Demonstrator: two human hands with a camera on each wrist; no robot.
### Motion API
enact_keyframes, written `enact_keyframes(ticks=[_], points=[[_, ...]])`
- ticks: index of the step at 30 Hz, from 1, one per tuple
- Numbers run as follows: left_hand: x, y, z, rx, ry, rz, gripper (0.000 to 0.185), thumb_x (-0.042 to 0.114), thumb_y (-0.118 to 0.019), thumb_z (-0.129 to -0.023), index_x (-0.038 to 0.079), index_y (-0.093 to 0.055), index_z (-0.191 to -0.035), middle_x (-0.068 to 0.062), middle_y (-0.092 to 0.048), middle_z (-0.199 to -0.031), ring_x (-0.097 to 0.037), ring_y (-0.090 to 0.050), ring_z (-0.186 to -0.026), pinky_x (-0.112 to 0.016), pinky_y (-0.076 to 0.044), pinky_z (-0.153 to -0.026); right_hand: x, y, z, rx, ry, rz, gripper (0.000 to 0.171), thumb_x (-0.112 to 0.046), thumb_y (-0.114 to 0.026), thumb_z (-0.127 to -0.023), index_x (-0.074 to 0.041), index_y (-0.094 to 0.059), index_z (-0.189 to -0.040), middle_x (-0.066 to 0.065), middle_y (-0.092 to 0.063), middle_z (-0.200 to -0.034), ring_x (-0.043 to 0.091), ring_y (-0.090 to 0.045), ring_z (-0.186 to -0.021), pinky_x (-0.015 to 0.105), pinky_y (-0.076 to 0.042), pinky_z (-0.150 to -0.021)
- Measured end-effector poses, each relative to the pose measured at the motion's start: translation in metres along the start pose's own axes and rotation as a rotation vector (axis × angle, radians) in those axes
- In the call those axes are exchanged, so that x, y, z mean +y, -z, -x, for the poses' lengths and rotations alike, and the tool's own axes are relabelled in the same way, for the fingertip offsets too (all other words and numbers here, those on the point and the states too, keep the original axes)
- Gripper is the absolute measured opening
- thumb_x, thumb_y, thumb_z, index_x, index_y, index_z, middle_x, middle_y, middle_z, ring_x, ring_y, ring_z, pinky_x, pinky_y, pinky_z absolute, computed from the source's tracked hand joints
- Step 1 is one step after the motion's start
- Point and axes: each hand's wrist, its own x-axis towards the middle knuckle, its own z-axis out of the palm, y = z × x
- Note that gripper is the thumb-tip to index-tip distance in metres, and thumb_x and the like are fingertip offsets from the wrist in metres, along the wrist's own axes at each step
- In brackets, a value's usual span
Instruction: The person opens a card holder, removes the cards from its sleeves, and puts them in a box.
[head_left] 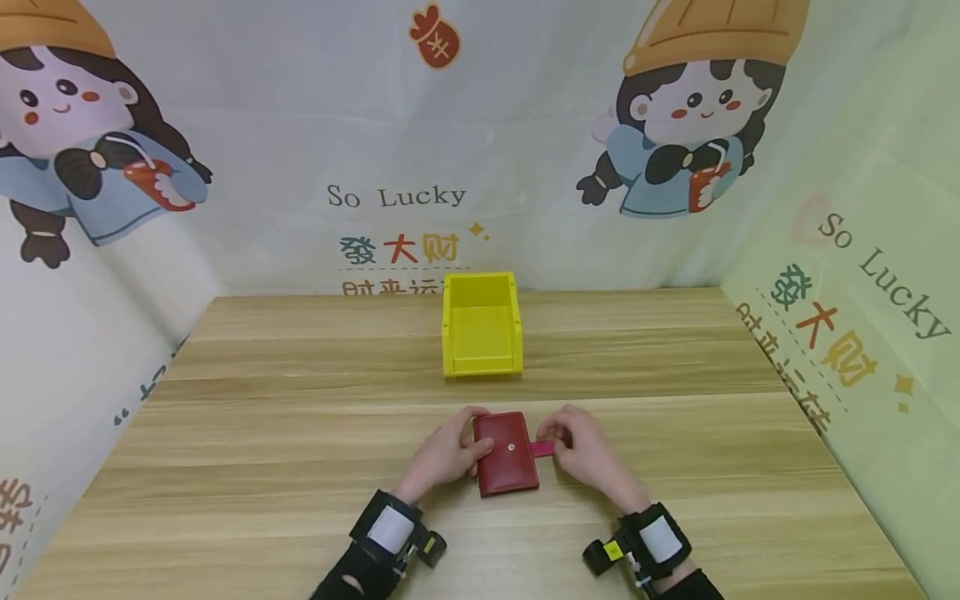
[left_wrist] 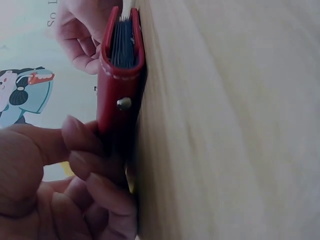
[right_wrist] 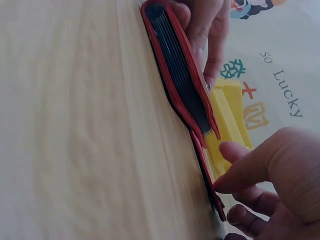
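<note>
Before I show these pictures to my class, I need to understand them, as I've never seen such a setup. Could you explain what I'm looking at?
There's no robot here: a person works with two bare hands. The widest picture comes from a camera on the head, looking forward and down. The other two come from small cameras on the wrists, one for each hand.

On the wood-grain tabletop stands a yellow open-front bin. Nearer the person is a red snap wallet, resting on the table or just above it. The left hand grips its left side. The right hand has its fingers at the end of the wallet's pink closing strap; whether they pinch it is hard to tell.
</note>
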Motion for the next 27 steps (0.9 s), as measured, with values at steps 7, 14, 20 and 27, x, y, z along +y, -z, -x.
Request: enact_keyframes(ticks=[7, 14, 20, 27], points=[[0.000, 0.001, -0.006, -0.040, 0.002, 0.123, 0.043, 0.012, -0.064, -0.097, 0.003, -0.050, -0.136, 0.003, -0.051, -0.058, -0.009, -0.047, -0.051, -0.023, -0.033, -0.052, -0.002, -0.010, -0.001, 0.093, 0.051, -0.002, 0.007, -0.010, -0.067, -0.089, -0.008, -0.073, -0.087, -0.003, -0.060, -0.078, 0.006, -0.050, -0.074, 0.023, -0.040, -0.068], [0.002, 0.001, -0.010, -0.071, -0.007, 0.157, 0.041, 0.013, -0.063, -0.097, 0.004, -0.051, -0.135, 0.004, -0.048, -0.058, -0.008, -0.044, -0.052, -0.022, -0.032, -0.053, -0.007, -0.014, -0.005, 0.048, -0.064, 0.008, 0.015, -0.022, -0.072, -0.092, -0.013, -0.071, -0.080, -0.004, -0.058, -0.072, 0.010, -0.047, -0.077, 0.025, -0.035, -0.074], [0.004, 0.002, -0.011, -0.077, -0.005, 0.146, 0.044, 0.025, -0.065, -0.098, 0.006, -0.051, -0.135, 0.005, -0.044, -0.057, -0.009, -0.038, -0.050, -0.023, -0.028, -0.052, -0.006, -0.014, -0.006, 0.063, -0.049, -0.076, 0.018, -0.022, -0.072, -0.092, -0.013, -0.068, -0.078, -0.004, -0.055, -0.070, 0.006, -0.045, -0.073, 0.022, -0.034, -0.071], [0.004, 0.003, -0.009, -0.069, 0.005, 0.148, 0.054, 0.038, -0.067, -0.095, 0.005, -0.050, -0.134, 0.002, -0.051, -0.061, -0.010, -0.041, -0.053, -0.024, -0.028, -0.054, -0.002, -0.021, -0.006, 0.138, -0.019, -0.139, 0.025, -0.018, -0.062, -0.099, -0.013, -0.067, -0.076, -0.003, -0.060, -0.071, 0.005, -0.046, -0.074, 0.024, -0.036, -0.073]])
